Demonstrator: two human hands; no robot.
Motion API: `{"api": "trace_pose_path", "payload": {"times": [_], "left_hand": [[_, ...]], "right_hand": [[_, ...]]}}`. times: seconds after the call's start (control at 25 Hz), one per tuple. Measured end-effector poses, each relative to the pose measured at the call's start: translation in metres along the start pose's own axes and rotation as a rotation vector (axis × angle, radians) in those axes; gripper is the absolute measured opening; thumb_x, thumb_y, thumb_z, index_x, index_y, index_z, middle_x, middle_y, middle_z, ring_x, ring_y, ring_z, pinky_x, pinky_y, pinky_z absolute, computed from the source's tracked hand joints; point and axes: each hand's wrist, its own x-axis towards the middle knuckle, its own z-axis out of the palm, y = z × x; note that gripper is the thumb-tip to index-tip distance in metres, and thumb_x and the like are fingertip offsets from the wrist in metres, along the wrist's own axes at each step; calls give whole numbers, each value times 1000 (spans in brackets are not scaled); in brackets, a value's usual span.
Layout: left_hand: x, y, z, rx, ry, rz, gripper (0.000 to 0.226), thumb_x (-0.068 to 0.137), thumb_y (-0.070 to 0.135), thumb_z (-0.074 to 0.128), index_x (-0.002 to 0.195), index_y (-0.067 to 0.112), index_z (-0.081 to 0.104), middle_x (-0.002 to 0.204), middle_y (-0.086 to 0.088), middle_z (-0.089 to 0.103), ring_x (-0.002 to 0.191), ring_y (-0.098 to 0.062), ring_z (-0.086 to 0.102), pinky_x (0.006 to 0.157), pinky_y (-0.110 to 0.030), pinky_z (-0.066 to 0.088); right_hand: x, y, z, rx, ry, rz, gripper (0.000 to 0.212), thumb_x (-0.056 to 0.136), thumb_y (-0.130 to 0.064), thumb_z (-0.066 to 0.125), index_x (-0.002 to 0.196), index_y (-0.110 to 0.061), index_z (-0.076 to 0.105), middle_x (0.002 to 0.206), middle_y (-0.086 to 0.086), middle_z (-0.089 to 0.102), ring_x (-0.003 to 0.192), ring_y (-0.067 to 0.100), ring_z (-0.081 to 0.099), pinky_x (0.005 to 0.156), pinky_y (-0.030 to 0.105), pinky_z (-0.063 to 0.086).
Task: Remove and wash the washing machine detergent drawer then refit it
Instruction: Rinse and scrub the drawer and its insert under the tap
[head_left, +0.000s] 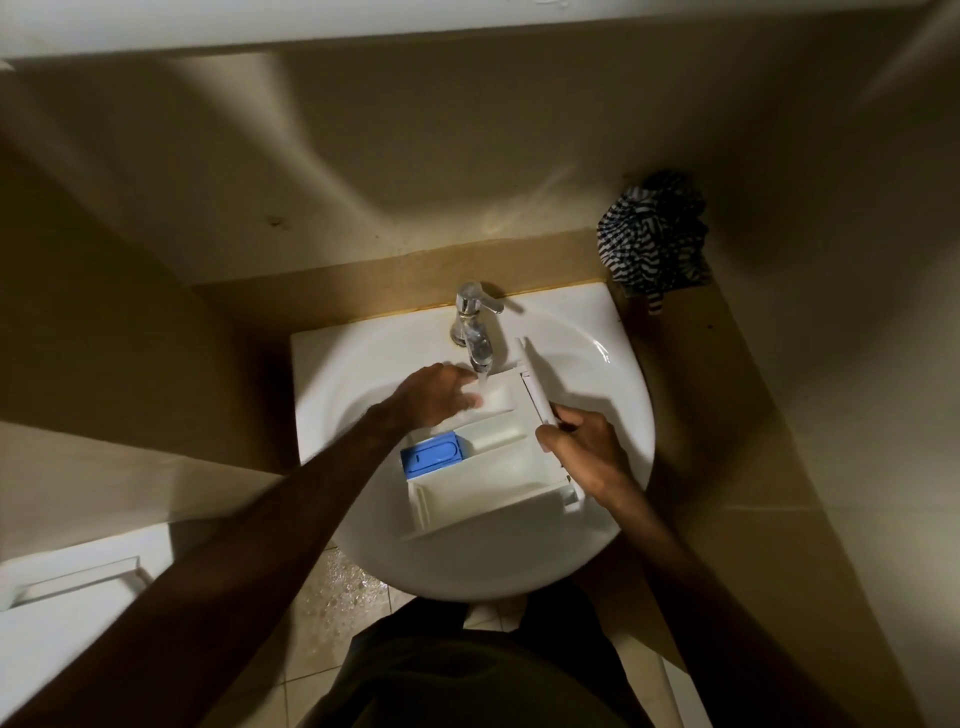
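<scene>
Now detergent drawer (493, 467) between both hands

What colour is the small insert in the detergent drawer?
Blue insert, white detergent drawer; head view.

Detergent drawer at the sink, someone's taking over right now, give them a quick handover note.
Left hand: fingers extended, rubbing inside the far compartment under the running tap.
Right hand: grips the detergent drawer by its front panel end.
The drawer is out of the machine, held over the white sink; its blue insert is still in place.
Done: removal. Under way: rinsing.
Left: finish washing the other compartments, shut off the tap, refit the drawer.
</scene>
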Motion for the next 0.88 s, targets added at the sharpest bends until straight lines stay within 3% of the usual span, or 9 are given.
{"api": "trace_pose_path", "payload": {"times": [0.16, 0.44, 0.56, 0.72, 0.8, 0.88], "left_hand": [[0, -3, -13, -35, 60, 11, 55, 91, 50, 75, 129, 11, 72, 134, -7, 71, 106, -23, 64, 84, -30, 42], [-11, -5, -8, 178, 137, -52, 57, 99, 62, 56, 137, 19, 63, 135, -7, 68, 108, -26, 67, 83, -30, 42], [-6, 13, 1, 187, 231, -214, 79, 86, 87, 47, 115, 18, 70, 104, -4, 75, 87, -23, 65, 77, -32, 45], [-3, 29, 6, 269, 265, -351, 98, 71, 104, 32, 93, 16, 68, 74, 4, 61, 69, -17, 58, 68, -31, 44], [-3, 32, 7, 281, 265, -372, 100, 66, 107, 32, 89, 16, 67, 73, 3, 62, 69, -18, 59, 67, -31, 45], [-3, 26, 4, 225, 242, -342, 98, 68, 104, 40, 100, 17, 70, 86, 0, 71, 79, -21, 66, 73, -33, 51]], "right_hand": [[1, 1, -7, 65, 19, 8, 27, 58, -48, 59, 78, -40, 74, 61, -13, 66, 66, 15, 61, 69, 34, 47], [8, -1, -36, 3, 98, 19, 26, 55, -47, 58, 73, -33, 71, 52, -12, 57, 65, 22, 59, 67, 39, 51], [4, -5, -30, 16, 61, 20, 25, 55, -47, 58, 72, -33, 71, 51, -12, 55, 63, 21, 55, 67, 38, 46], [-5, -9, -21, 0, 61, 18, 36, 59, -49, 57, 89, -40, 75, 63, -10, 67, 72, 22, 66, 71, 36, 51], [-5, -7, -25, 28, 51, 34, 33, 57, -46, 58, 83, -36, 75, 58, -9, 63, 65, 21, 61, 69, 37, 48], [-2, -6, -31, 62, 52, 30, 21, 55, -41, 61, 68, -29, 70, 50, -11, 49, 56, 16, 46, 66, 37, 40]]}}
